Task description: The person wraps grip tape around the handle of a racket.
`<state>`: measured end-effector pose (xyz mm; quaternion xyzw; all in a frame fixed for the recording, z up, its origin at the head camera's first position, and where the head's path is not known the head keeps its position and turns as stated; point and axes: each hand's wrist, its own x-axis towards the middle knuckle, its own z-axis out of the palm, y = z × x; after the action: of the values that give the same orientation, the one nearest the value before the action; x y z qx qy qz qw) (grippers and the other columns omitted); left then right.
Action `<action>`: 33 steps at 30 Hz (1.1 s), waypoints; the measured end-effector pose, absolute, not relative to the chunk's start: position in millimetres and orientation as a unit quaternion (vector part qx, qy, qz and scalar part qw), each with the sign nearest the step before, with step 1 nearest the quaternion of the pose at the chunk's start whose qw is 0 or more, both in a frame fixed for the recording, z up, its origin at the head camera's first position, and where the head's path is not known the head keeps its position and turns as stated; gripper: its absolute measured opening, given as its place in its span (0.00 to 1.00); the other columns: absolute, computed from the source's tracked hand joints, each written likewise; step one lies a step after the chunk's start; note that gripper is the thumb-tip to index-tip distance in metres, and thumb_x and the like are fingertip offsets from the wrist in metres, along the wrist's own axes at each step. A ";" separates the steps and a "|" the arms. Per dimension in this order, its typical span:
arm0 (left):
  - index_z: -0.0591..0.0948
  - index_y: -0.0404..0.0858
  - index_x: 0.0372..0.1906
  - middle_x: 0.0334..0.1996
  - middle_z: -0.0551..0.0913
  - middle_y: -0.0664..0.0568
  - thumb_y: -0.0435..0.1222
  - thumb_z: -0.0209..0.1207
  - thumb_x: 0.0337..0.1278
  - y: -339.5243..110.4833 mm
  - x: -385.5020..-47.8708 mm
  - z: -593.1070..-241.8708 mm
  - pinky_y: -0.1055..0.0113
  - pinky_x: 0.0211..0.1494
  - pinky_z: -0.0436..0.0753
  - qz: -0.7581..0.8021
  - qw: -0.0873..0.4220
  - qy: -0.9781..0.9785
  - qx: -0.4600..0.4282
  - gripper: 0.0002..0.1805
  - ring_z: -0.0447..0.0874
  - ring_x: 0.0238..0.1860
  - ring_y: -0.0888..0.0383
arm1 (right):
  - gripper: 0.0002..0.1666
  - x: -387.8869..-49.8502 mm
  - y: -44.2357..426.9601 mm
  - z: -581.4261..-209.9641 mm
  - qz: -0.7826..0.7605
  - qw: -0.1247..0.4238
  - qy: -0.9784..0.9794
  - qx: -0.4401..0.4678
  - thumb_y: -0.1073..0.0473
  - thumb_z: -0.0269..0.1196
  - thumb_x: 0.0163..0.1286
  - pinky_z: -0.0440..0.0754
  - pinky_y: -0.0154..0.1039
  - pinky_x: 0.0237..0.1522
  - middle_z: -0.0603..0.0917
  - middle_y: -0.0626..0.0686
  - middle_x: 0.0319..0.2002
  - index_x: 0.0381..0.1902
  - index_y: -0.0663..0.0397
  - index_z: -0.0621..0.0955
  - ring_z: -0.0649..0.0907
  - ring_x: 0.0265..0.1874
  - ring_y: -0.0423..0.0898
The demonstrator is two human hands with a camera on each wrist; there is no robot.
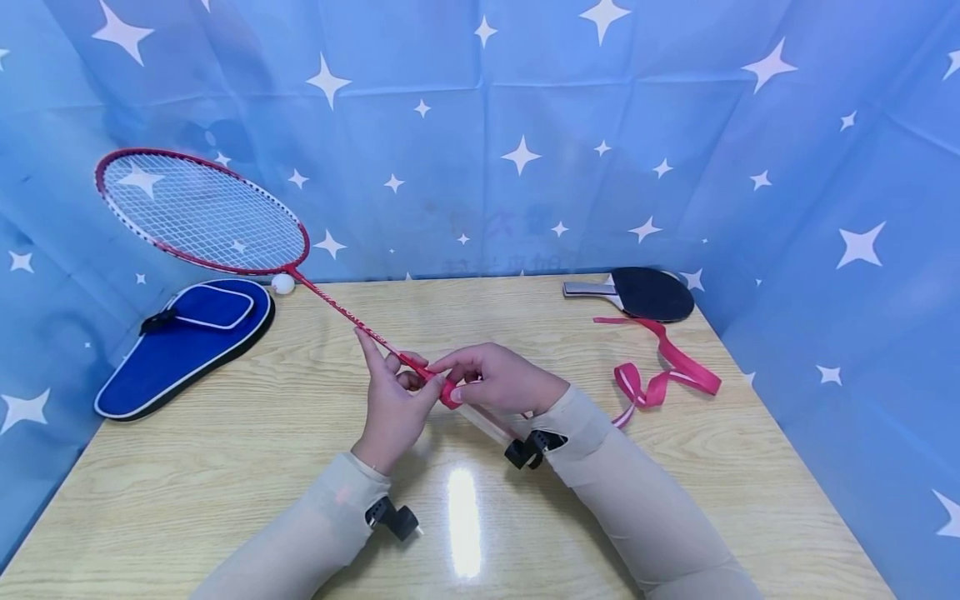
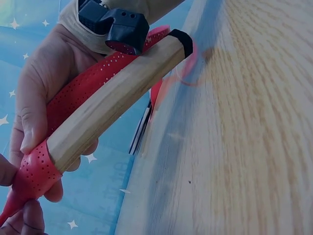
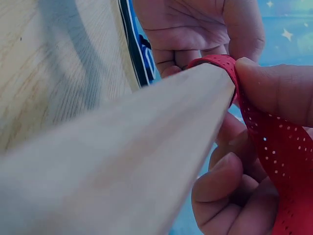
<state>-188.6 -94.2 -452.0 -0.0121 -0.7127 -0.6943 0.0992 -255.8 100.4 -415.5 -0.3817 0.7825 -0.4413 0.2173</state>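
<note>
A red badminton racket [image 1: 341, 309] slants across the middle of the head view, its strung head up at the left. My left hand [image 1: 397, 412] holds it where the shaft meets the handle. Bare wood shows on the handle [image 2: 112, 98], which has a black end. Red perforated grip tape [image 2: 36, 169] is wrapped around the top of that handle. With thumb and fingers, my right hand [image 1: 510, 379] pinches the tape [image 3: 288, 152] beside the wrap. In the left wrist view, the loose length of tape runs back along the handle under the right wrist.
At the left lies a blue paddle case [image 1: 187, 354], with a white ball [image 1: 282, 284] near it. A black table tennis paddle [image 1: 652, 293] lies at the back right, in front of the starry blue curtain [image 1: 517, 208]. A curled pink-red strip [image 1: 678, 367] lies nearer.
</note>
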 end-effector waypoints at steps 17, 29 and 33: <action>0.18 0.70 0.79 0.50 0.79 0.44 0.24 0.69 0.60 -93.9 -188.6 -451.5 0.69 0.39 0.87 -0.691 0.088 -0.715 -0.049 0.76 0.84 0.40 0.48 | 0.27 -258.1 105.7 -415.3 -0.477 0.250 0.758 -0.368 0.71 0.62 0.71 0.77 0.35 0.36 0.91 0.51 0.43 0.67 0.53 0.83 0.85 0.37 0.46; 0.18 0.66 0.80 0.51 0.79 0.42 0.23 0.67 0.60 -94.8 -189.1 -451.3 0.69 0.39 0.87 -0.697 0.091 -0.709 -0.058 0.75 0.84 0.41 0.49 | 0.28 -259.0 105.4 -416.3 -0.473 0.242 0.761 -0.373 0.74 0.59 0.72 0.80 0.35 0.40 0.91 0.50 0.46 0.67 0.53 0.82 0.86 0.41 0.46; 0.19 0.64 0.81 0.51 0.79 0.43 0.23 0.67 0.59 -94.4 -188.7 -451.2 0.70 0.38 0.86 -0.701 0.094 -0.705 -0.055 0.74 0.84 0.40 0.49 | 0.30 -259.8 105.3 -417.4 -0.474 0.248 0.757 -0.375 0.75 0.56 0.71 0.79 0.34 0.39 0.91 0.51 0.47 0.68 0.53 0.82 0.86 0.42 0.47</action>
<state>-188.7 -94.4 -451.2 -0.0550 -0.7050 -0.7009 0.0936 -259.8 105.3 -417.4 -0.3753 0.7569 -0.4743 0.2478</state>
